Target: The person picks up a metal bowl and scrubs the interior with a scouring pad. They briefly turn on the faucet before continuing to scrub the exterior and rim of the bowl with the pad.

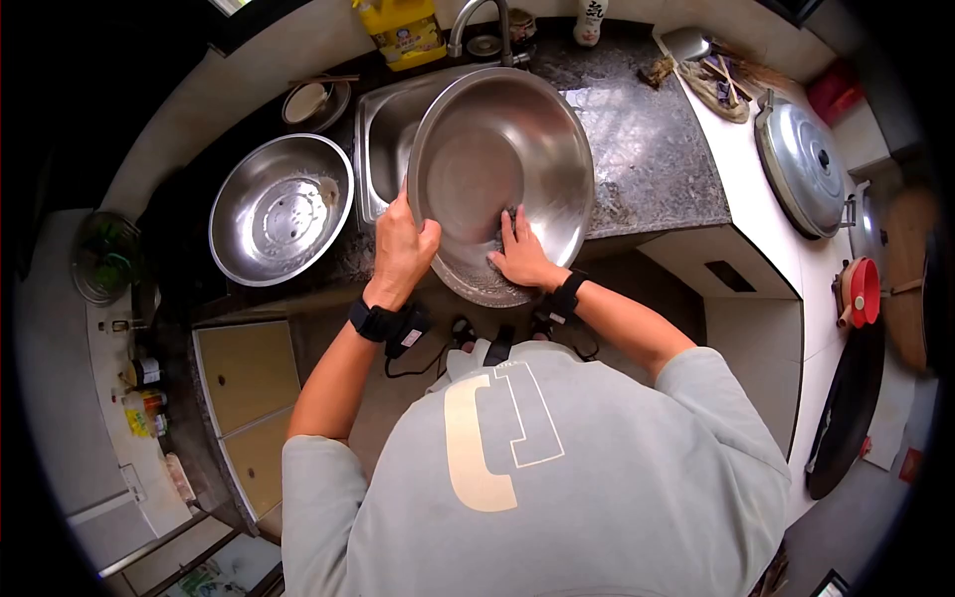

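Observation:
A large stainless steel basin (468,159) is tilted towards me over the front of the sink (383,139). My left hand (403,244) grips its left rim, thumb on the inner side and fingers wrapped behind. Inside the basin, my right hand (525,254) presses on the lower wall with its fingers stretched. A small dark wad (511,212) shows at those fingertips, mostly covered by them; I cannot tell its exact kind. Wet, foamy streaks mark the metal near the basin's lower rim.
A second steel basin (282,204) with water drops stands on the counter at left, beside a small bowl (305,102). Behind the sink are a faucet (460,40), a yellow jug (403,35) and a white bottle (590,22). A lidded pot (801,164) sits at right.

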A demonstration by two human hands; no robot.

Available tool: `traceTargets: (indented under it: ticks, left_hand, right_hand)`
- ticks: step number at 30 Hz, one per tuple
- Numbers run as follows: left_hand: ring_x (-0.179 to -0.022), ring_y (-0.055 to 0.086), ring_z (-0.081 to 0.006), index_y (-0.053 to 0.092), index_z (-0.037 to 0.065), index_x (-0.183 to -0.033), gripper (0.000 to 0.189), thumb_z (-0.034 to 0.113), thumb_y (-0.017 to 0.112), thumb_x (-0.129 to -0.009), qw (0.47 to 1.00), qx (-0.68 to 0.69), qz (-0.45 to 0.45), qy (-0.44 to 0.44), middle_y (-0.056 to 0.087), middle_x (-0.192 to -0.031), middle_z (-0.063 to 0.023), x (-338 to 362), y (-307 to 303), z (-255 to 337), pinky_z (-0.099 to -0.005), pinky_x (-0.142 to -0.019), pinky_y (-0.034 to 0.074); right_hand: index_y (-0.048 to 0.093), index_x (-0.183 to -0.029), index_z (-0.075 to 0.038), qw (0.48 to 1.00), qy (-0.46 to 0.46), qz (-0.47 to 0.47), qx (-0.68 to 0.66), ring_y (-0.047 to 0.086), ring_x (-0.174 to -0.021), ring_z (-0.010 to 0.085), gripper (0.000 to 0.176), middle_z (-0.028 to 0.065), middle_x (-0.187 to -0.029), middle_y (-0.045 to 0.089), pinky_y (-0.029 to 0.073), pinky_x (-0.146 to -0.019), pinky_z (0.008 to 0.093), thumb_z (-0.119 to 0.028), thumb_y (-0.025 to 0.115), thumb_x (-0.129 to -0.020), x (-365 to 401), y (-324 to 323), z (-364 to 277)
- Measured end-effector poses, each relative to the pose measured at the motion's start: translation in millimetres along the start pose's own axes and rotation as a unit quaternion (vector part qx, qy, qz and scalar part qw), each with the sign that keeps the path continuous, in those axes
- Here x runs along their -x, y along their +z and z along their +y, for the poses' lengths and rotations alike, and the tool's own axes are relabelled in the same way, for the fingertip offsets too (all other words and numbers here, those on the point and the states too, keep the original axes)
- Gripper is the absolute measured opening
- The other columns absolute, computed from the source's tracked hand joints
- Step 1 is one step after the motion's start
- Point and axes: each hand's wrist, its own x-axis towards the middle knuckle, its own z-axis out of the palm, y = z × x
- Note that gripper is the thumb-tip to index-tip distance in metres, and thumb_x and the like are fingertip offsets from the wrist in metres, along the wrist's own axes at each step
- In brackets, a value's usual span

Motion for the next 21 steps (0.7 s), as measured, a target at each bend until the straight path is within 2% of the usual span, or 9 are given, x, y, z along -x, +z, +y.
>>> traceTargets:
  ticks: [1,3,5,7,9,12,15,17,21]
  left_hand:
    - [-0.076,0.062,-0.0422,0.046,-0.002,-0.128,0.059,-0.001,0.050,-0.069,1.000,-0.011,0.012,0.000,0.061,-0.086,-0.0293,-3.3,1.2,2.4,-0.0435,-0.069,0.050]
    - [-0.072,0.062,-0.0419,0.047,-0.003,-0.128,0.059,-0.002,0.048,-0.069,1.000,-0.022,0.014,0.001,0.061,-0.083,-0.0295,-7.6,3.1,2.2,-0.0431,-0.067,0.050]
    - [-0.069,0.062,-0.0416,0.047,-0.003,-0.127,0.059,-0.001,0.048,-0.068,1.000,-0.026,-0.002,0.007,0.061,-0.080,-0.0295,-14.2,-0.4,-1.6,-0.0430,-0.065,0.049]
    - [-0.066,0.061,-0.0417,0.050,0.000,-0.125,0.057,0.000,0.048,-0.069,1.000,-0.017,0.005,0.017,0.060,-0.077,-0.0295,-16.4,-0.3,-4.9,-0.0433,-0.064,0.049]
    - [-0.068,0.061,-0.0419,0.053,0.001,-0.123,0.054,0.002,0.049,-0.069,1.000,-0.002,-0.003,-0.009,0.061,-0.079,-0.0294,-16.3,-2.5,-4.6,-0.0443,-0.066,0.049]
    - [-0.078,0.062,-0.0420,0.056,0.001,-0.116,0.047,0.006,0.051,-0.070,0.988,-0.152,0.006,0.031,0.062,-0.083,-0.0284,-17.4,-7.0,-25.1,-0.0454,-0.071,0.049]
    - [-0.085,0.061,-0.0418,0.058,0.000,-0.110,0.041,0.009,0.053,-0.071,0.995,-0.039,-0.024,-0.091,0.064,-0.087,-0.0262,-14.8,-12.8,-41.8,-0.0448,-0.077,0.048]
    - [-0.080,0.064,-0.0353,0.060,-0.003,-0.105,0.038,0.008,0.051,-0.070,0.990,0.022,-0.017,-0.136,0.066,-0.086,-0.0224,-14.9,-18.3,-71.2,-0.0384,-0.075,0.050]
    - [-0.078,0.065,-0.0255,0.061,-0.006,-0.101,0.039,0.008,0.051,-0.066,0.975,0.084,0.014,-0.203,0.067,-0.083,-0.0189,-11.8,-22.0,-125.6,-0.0353,-0.072,0.050]
  right_hand:
    - [0.013,-0.146,-0.002,0.997,-0.063,0.009,-0.044,0.019,-0.135,0.0480,0.081,0.0327,-0.149,0.002,0.022,-0.108,0.0535,-0.044,0.050,-0.089,6.8,5.1,-6.4]
    - [0.015,-0.147,-0.006,0.988,-0.059,-0.127,-0.070,0.020,-0.136,0.0434,0.077,0.0278,-0.151,0.005,0.021,-0.109,0.0512,-0.044,0.049,-0.090,19.7,-19.3,-8.5]
    - [0.023,-0.145,-0.011,0.978,-0.066,-0.129,0.148,0.027,-0.135,0.0377,0.071,0.0207,-0.152,0.013,0.025,-0.108,0.0479,-0.040,0.053,-0.088,27.5,-52.9,26.5]
    - [0.046,-0.133,-0.013,0.967,-0.145,0.067,0.200,0.042,-0.120,0.0339,0.058,0.0158,-0.140,0.038,0.035,-0.098,0.0447,-0.021,0.060,-0.077,27.8,-78.6,52.6]
    - [0.046,-0.131,-0.012,0.955,-0.142,0.128,0.226,0.048,-0.110,0.0350,0.057,0.0155,-0.131,0.045,0.042,-0.090,0.0442,-0.007,0.055,-0.075,22.4,-108.3,55.7]
    - [0.041,-0.133,-0.010,0.980,-0.070,0.108,0.151,0.053,-0.104,0.0355,0.062,0.0152,-0.119,0.051,0.049,-0.083,0.0443,-0.002,0.057,-0.074,3.6,-143.1,59.5]
    - [0.042,-0.131,-0.009,0.983,-0.023,0.164,0.080,0.055,-0.103,0.0358,0.063,0.0169,-0.114,0.055,0.049,-0.083,0.0440,-0.004,0.062,-0.071,-27.0,-177.0,66.0]
    - [0.053,-0.112,-0.004,0.986,0.013,0.153,0.066,0.060,-0.094,0.0397,0.042,0.0220,-0.094,0.063,0.048,-0.079,0.0464,-0.008,0.062,-0.071,-61.3,-202.3,79.0]
    - [0.052,-0.093,-0.004,0.972,-0.044,0.167,0.156,0.058,-0.091,0.0414,0.022,0.0207,-0.091,0.061,0.048,-0.076,0.0488,-0.007,0.058,-0.071,-130.0,-241.0,101.2]
